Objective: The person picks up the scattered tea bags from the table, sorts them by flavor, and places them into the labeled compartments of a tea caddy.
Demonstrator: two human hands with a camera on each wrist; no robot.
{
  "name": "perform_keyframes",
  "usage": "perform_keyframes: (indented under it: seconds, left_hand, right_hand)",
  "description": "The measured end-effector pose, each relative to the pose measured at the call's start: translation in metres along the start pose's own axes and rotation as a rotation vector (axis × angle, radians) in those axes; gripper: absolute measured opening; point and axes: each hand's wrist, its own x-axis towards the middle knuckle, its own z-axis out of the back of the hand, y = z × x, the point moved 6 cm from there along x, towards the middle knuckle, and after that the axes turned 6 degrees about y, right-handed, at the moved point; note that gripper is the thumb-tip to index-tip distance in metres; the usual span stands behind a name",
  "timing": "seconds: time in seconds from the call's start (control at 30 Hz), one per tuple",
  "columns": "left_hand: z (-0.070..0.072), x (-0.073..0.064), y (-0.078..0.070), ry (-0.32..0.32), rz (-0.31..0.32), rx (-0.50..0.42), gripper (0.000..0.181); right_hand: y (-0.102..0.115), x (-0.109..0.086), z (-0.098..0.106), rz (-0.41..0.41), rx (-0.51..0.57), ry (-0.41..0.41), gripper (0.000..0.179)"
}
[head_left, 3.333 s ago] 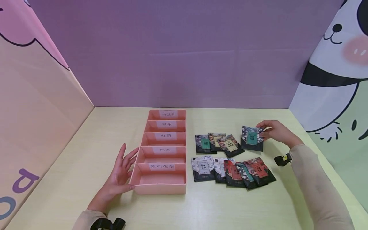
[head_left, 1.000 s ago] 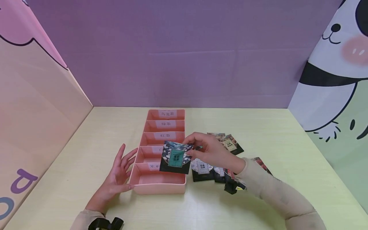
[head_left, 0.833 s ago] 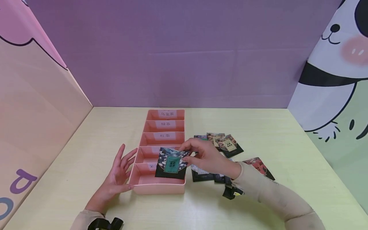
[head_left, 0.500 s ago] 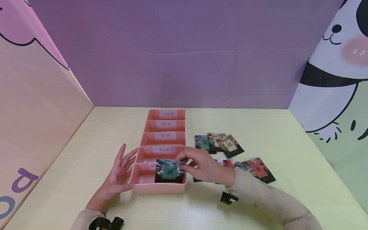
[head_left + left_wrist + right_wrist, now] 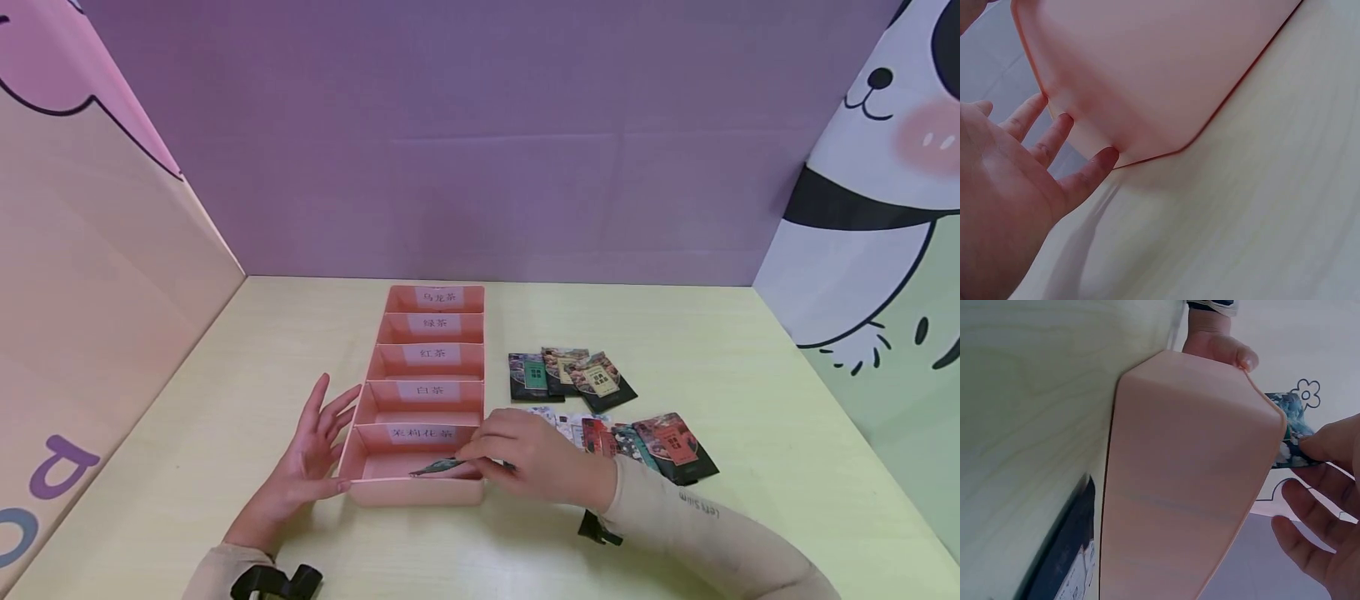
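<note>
Pink box (image 5: 416,493) set lengthwise on the bench (image 5: 311,325), five compartments in line, a label (image 5: 422,434) on the far wall of each; apparently so oriented for reading from the near side.

Left hand (image 5: 303,462): fingers nearly straight and spread, fingertips touching the outer left wall, thumb at the near corner; nothing grasped. Presumably a light brace against sliding.

Right hand (image 5: 540,458): packet (image 5: 1295,425) pinched by its right edge between thumb and forefinger, other fingers loosely bent and clear of it. Edge pinch probably chosen to leave most of the packet free of the fingers.

Packet at the nearest compartment, tilted and almost edge-on in the head view; partly above the rim in the right wrist view. Contact with the compartment floor not discernible.

To the right, apart from the box: green packet (image 5: 535,377) beside overlapping cream packets (image 5: 600,379); nearer, a red packet (image 5: 678,446) at the end of an overlapping row, partly hidden behind the right hand. Laid face up, likely for easy identification, and within right-hand reach.
</note>
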Motion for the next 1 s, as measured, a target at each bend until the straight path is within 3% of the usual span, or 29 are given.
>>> perform_keyframes:
  seconds: [0.1,0.23,0.67,1.0]
  left_hand:
    - [0.001,0.0,0.0,0.001,-0.001,-0.004,0.121]
    - [0.001,-0.001,0.001,-0.009,0.015,-0.008,0.122]
    - [0.002,-0.002,0.003,-0.009,0.032,0.006,0.123]
    - [0.002,-0.001,0.004,0.006,0.009,-0.006,0.123]
  right_hand:
    - [0.004,-0.003,-0.003,0.044,-0.154,-0.017,0.027]
    - [0.007,-0.007,-0.008,0.045,-0.237,-0.004,0.022]
    - [0.007,-0.017,-0.021,-0.014,-0.19,0.133,0.019]
    - [0.008,-0.015,-0.019,0.008,-0.14,0.154,0.021]
